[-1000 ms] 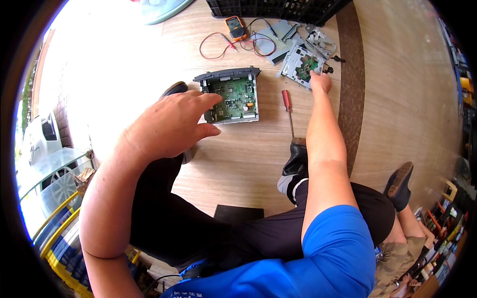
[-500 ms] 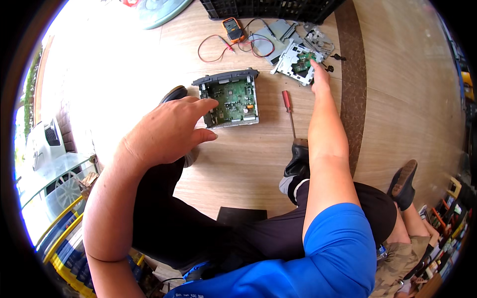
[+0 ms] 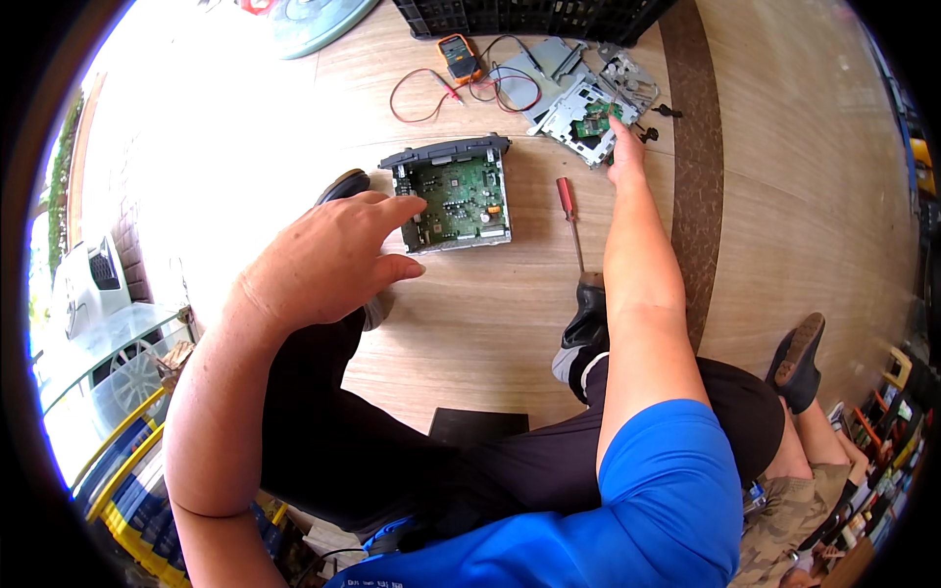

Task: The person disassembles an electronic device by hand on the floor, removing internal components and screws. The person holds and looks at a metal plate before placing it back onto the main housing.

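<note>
My left hand (image 3: 338, 250) is open, thumb spread, index finger at the left side of an open metal unit (image 3: 453, 201) with a green circuit board and dark front panel. My right hand (image 3: 625, 155) is closed on the edge of a silver drive mechanism (image 3: 573, 127) with a green board in it, on a heap of grey metal plates (image 3: 517, 80). A red-handled screwdriver (image 3: 569, 206) lies between the unit and my right arm. An orange multimeter (image 3: 459, 57) with looped leads sits behind the unit.
A black plastic crate (image 3: 529, 18) and a pale green round object (image 3: 314, 24) stand at the back. Yellow items and a glass surface (image 3: 127, 323) are at the left. Another person's leg and shoe (image 3: 796, 358) are at the lower right, beside assorted tools (image 3: 882, 431).
My right hand and the drive mechanism have shifted up and slightly left, and the mechanism has turned. The view has shifted slightly. My left hand keeps much the same pose.
</note>
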### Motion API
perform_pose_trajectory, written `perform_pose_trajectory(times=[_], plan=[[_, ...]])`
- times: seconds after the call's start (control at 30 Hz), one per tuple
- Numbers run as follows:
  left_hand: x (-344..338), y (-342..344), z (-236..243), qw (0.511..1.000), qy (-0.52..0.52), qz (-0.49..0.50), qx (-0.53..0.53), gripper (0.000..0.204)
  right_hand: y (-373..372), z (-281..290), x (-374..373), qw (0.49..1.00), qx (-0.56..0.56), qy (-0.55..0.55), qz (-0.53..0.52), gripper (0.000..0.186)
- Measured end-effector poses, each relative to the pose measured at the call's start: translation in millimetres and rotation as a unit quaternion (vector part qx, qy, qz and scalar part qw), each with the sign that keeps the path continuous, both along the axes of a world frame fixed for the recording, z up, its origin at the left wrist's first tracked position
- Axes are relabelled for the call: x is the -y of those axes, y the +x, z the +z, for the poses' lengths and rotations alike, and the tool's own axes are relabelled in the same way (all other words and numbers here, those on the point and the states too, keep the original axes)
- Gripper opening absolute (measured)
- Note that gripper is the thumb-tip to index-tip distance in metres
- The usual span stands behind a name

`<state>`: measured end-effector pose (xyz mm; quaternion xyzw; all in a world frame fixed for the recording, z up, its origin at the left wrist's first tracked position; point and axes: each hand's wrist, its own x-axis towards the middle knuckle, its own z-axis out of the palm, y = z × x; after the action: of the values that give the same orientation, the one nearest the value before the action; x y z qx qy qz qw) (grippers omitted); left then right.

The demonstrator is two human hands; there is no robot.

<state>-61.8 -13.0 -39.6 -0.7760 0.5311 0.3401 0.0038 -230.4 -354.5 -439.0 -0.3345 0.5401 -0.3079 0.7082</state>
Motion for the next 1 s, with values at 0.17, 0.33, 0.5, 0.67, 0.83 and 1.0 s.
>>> perform_pose_trajectory(times=[0.17, 0.33, 0.5, 0.67, 0.83, 1.0], plan=[[1.5, 0.5, -0.2, 1.0, 0.013, 0.004, -0.007, 0.053, -0.6, 21.1, -8.7, 0.879, -0.422, -0.21, 0.065, 0.042], [-1.5, -0.1, 0.9, 1.0, 0.0, 0.001, 0.003, 0.053, 4.4, 50.6, -15.9, 0.87, -0.451, -0.197, 0.029, 0.04], [2.3, -1.2, -1.0, 1.0, 0.001, 0.0, 0.0, 0.053, -2.3, 25.0, -2.9, 0.917, -0.333, -0.22, 0.003, 0.033], [0.8, 0.5, -0.9, 1.0, 0.008, 0.002, -0.008, 0.053, 10.9, 38.7, -15.1, 0.781, -0.483, -0.319, 0.233, 0.026], [1.8, 0.9, -1.7, 1.0, -0.001, -0.004, -0.012, 0.053, 30.7, 58.6, -38.8, 0.72, -0.557, -0.24, 0.337, 0.03], [-1.8, 1.2, -3.3, 1.0, -0.015, -0.006, -0.001, 0.052, 30.2, 64.2, -44.4, 0.753, -0.531, -0.237, 0.309, 0.031]])
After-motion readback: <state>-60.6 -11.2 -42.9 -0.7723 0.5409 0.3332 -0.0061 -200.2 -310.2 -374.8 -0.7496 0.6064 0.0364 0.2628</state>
